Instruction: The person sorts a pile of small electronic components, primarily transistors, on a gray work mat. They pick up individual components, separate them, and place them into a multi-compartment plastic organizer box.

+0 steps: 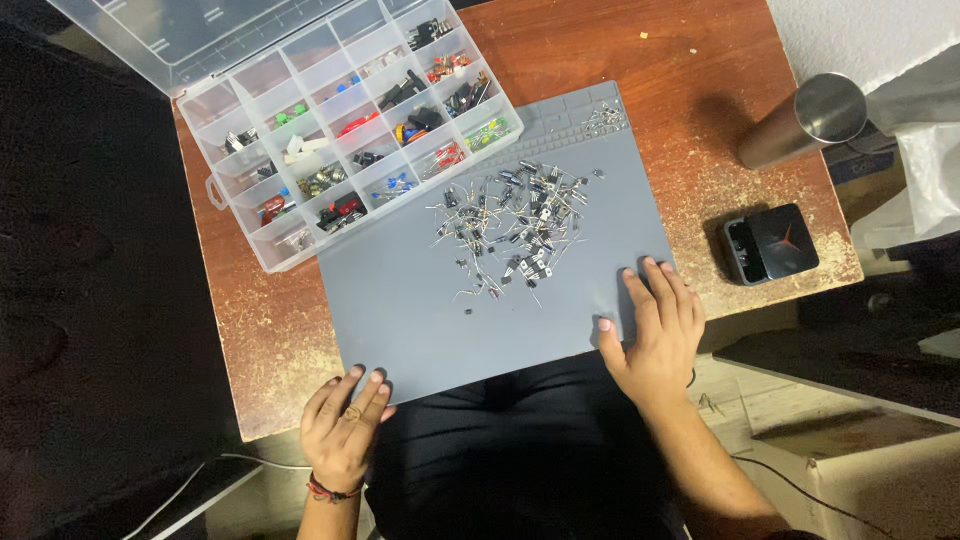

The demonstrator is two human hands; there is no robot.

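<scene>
Wooden surface point(760, 60), reddish-brown, worn pale along its edges, carries a grey mat point(400, 300). Dark floor to the left; steel tumbler point(805, 120) and small black box point(772, 245) at the right.

Left hand point(343, 425): grip open, fingers flat, tips touching the mat's near edge, holding nothing. Right hand point(658, 335): grip open, palm down on the mat's near right corner, holding nothing.

Loose electronic components point(515, 225), black bodies with wire leads, lie scattered on the mat's upper middle, apart from both hands.

Clear compartment organiser point(355, 130), lid open, overlaps the mat's far left corner; compartments hold sorted red, blue, green, black and white parts.
</scene>
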